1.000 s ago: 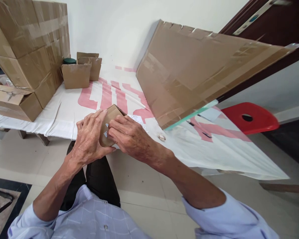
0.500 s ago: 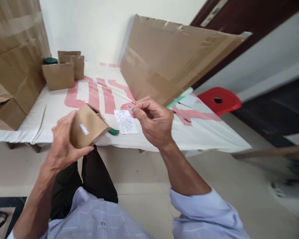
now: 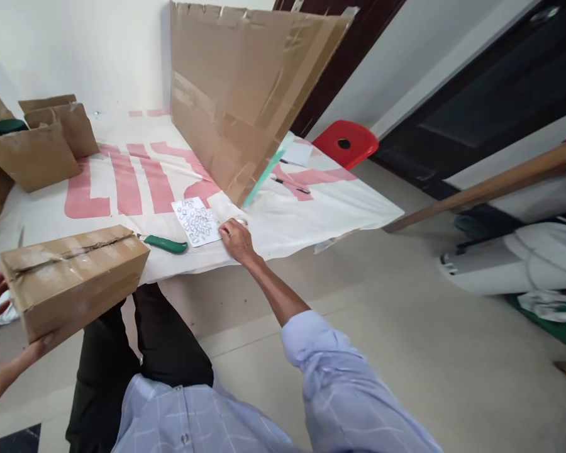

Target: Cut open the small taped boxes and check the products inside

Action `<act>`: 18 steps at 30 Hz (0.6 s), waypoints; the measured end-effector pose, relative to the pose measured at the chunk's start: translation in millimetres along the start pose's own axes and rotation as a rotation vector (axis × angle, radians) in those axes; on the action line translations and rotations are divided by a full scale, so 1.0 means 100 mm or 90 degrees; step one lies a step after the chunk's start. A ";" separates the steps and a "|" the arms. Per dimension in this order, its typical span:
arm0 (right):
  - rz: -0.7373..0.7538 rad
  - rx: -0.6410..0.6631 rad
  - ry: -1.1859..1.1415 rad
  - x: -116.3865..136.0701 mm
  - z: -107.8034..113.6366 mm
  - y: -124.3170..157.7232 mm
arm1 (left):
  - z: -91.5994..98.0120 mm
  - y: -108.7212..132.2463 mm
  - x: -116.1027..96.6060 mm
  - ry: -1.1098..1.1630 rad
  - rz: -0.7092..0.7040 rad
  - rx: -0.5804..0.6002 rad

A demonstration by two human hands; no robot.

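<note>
"Left grip (image 3: 0,374) first: what is being done with it?"

"The box (image 3: 89,299) is being held by its left end. The thumb is being pressed to the lower near edge; part of the hand is being cut off by the picture's border."

"And where is the box being held?"

"At the near edge of the worktop (image 3: 332,211), on the left, seam side up, with its right end being brought close to the knife (image 3: 167,244)."

"What is being done by the right grip (image 3: 236,240)?"

"Its fingers are being curled at the right edge of the sheet (image 3: 195,221). Whether anything is being pinched cannot be told."

"How much is being shown as done?"

"The top flaps are being shown shut along a ragged seam, so closing is being judged complete. Whether the seam is being sealed by tape is hard to tell."

"And as left?"

"Many small outlined shapes are being shown on the sheet, and none is being seen on the box's top or near side. Its far faces are being hidden, so nothing is being claimed about them. Behind, an open carton (image 3: 33,157) is being left with its flaps up."
</note>
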State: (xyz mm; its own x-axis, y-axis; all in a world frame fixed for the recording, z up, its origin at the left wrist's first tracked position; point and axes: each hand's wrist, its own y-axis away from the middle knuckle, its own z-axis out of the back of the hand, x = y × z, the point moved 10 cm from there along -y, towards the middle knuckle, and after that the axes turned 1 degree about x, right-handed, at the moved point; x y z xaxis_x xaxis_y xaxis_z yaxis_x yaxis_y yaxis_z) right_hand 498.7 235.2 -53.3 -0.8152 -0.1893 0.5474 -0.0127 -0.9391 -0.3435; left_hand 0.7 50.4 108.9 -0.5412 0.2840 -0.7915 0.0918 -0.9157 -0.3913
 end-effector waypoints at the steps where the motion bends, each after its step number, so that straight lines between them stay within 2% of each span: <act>1: 0.008 0.007 0.012 -0.01 -0.04 -0.03 | 0.03 0.01 0.05 -0.005 0.017 -0.005; 6: 0.051 0.045 0.066 0.01 -0.22 -0.08 | 0.19 0.11 0.44 -0.065 0.076 -0.011; 9: 0.074 0.059 0.089 0.04 -0.29 -0.05 | 0.32 0.17 0.66 -0.077 0.109 -0.066; 12: 0.091 0.059 0.103 0.05 -0.31 0.01 | 0.37 0.24 0.84 -0.055 0.157 -0.106; 18: 0.138 0.037 0.091 0.12 -0.24 0.11 | 0.34 0.38 0.99 0.027 0.174 -0.177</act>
State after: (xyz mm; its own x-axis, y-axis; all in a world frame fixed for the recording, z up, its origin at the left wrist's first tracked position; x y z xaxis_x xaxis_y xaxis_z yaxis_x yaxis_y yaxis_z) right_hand 475.2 229.9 -69.0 -0.8686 -0.3496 0.3511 0.2015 -0.8967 -0.3942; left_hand -78.0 34.2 31.9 -0.4308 0.0565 -0.9007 0.4544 -0.8487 -0.2705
